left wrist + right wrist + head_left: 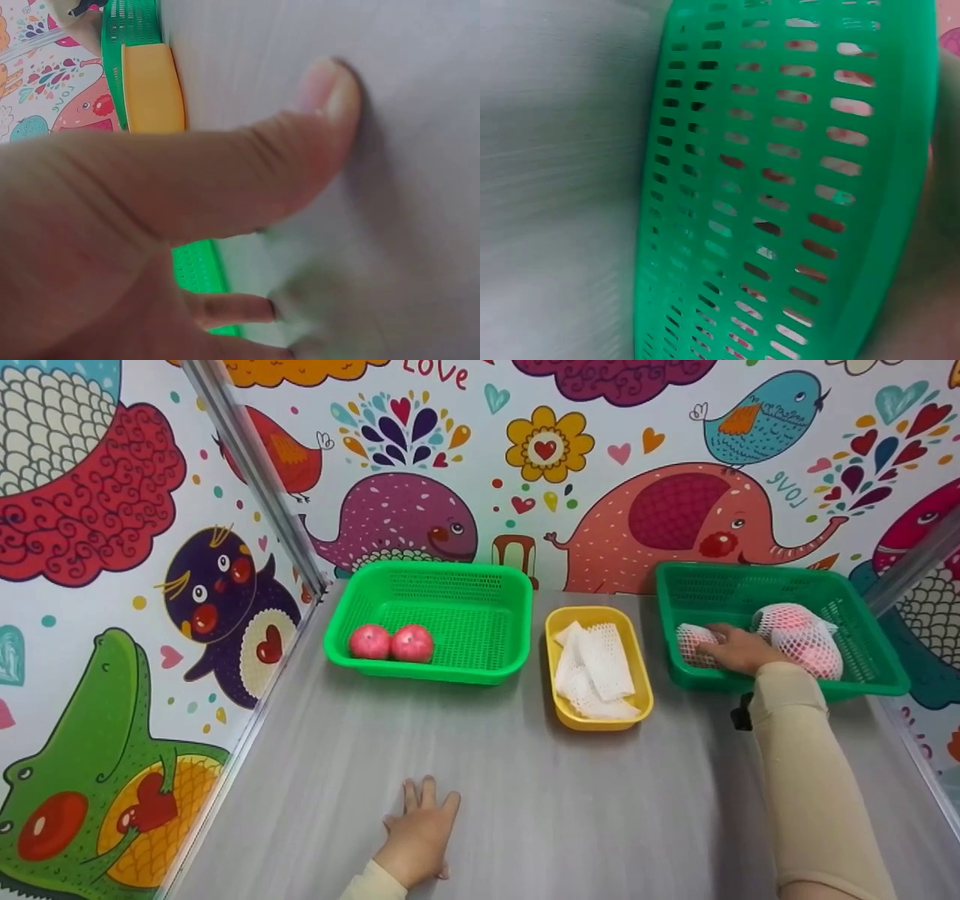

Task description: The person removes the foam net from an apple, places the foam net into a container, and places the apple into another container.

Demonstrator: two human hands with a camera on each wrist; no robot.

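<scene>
My right hand (742, 649) reaches into the dark green basket (870, 687) and grips a red fruit in white foam netting (694, 645) at its left end. More net-wrapped fruits (806, 649) lie at the right of that basket. In the right wrist view the slotted basket wall (772, 172) hides most of the fruit and the hand. My left hand (420, 836) rests on the grey table with fingers spread, holding nothing; its thumb (247, 169) crosses the left wrist view. Two bare red round fruits, apple-like (412, 643), sit in the bright green basket (427, 671).
Between the baskets stands a yellow tray (600, 724) with folded white foam nets (606, 660) in it. Patterned cartoon walls (540, 510) close off the back and sides of the grey table (540, 810). Metal strips (255, 457) line the corners.
</scene>
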